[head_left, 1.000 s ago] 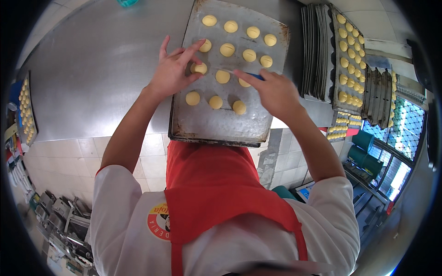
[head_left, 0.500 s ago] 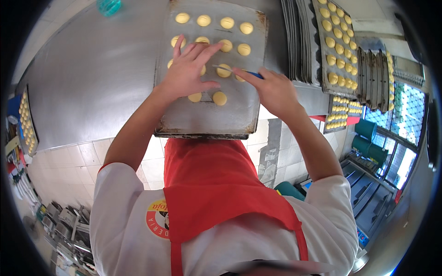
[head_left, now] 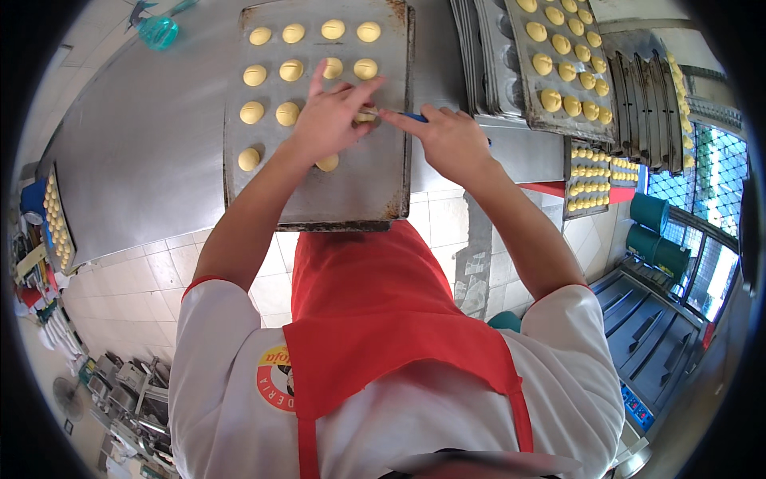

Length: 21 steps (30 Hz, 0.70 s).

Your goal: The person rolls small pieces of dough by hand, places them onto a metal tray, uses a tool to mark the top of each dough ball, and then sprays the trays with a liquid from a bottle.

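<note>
A large metal baking tray [head_left: 317, 199] holds several round yellow dough pieces [head_left: 293, 33], many with a slit on top. My left hand [head_left: 323, 124] is over the tray's middle right, upper fingers raised and spread, thumb and a finger around a partly hidden dough piece [head_left: 366, 119]. My right hand [head_left: 453, 144] grips a blue-handled knife [head_left: 412, 116] from the right, its thin blade at that dough piece, among my left fingers.
A turquoise spray bottle [head_left: 157, 32] sits at the upper left of the steel counter [head_left: 136, 160]. Stacked trays [head_left: 487, 56] and a tray of slit dough pieces [head_left: 558, 128] stand right; more filled trays [head_left: 586, 207] lie lower right. Another filled tray [head_left: 64, 255] is far left.
My left hand has moved rightward across the tray to another dough piece, meeting the knife. The view has shifted, so the tray and counter appear further left. The knife stays in my right hand.
</note>
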### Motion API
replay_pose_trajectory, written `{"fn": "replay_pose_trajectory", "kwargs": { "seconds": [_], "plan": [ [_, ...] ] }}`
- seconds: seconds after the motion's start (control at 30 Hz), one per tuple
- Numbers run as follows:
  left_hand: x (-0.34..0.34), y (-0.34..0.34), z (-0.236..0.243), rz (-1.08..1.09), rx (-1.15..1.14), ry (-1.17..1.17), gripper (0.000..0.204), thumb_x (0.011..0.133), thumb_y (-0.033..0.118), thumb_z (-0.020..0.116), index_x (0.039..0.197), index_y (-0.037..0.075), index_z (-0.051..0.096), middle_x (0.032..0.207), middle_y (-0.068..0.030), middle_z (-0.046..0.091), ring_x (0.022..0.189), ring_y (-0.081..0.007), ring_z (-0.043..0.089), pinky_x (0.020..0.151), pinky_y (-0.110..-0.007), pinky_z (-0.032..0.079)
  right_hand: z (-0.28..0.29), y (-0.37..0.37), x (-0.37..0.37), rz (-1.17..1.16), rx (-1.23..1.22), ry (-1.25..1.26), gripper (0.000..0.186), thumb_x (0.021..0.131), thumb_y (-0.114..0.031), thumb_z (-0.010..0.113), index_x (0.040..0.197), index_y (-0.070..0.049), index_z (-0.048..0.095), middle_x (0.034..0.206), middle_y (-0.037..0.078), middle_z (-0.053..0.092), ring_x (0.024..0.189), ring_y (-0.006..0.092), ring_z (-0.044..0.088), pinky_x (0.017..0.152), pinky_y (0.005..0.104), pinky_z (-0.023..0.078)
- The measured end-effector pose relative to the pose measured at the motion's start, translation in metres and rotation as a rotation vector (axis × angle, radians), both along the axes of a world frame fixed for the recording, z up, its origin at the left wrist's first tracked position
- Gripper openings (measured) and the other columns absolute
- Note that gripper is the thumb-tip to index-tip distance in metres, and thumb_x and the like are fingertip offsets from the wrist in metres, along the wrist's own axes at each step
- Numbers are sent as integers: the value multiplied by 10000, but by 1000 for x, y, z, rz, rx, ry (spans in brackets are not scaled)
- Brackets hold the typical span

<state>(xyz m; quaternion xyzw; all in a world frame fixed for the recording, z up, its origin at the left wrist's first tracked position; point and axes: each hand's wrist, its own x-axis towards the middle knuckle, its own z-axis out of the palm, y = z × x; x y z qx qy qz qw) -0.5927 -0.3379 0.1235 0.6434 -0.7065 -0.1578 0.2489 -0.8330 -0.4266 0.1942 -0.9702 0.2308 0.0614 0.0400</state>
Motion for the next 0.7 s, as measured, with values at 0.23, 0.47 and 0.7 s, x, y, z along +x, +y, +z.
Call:
{"fn": "replay_pose_trajectory", "kwargs": {
  "seconds": [0.23,0.47,0.7],
  "plan": [
    [20,53,31,55,-95,110,1084,702,272,963,1636,208,416,1490,-27,640,1433,-302,529,1307,-636,179,19,15,-28,26,121,-75,753,895,-60,666,1541,-434,565,964,73,651,868,257,723,773,409,587],
    [18,102,15,128,133,-53,1027,764,276,940,1645,250,412,1052,92,782,1228,-144,671,1314,-615,145,-24,54,10,129,146,-140,768,889,-26,640,1529,-447,586,969,57,639,878,260,717,752,401,603],
    [48,129,29,226,-50,16,1218,644,275,1010,1678,232,369,1274,54,744,1355,-213,594,1320,-614,100,-7,76,47,124,197,-165,772,894,-27,636,1540,-445,565,1024,70,665,902,291,717,780,420,592]
  ]
}}
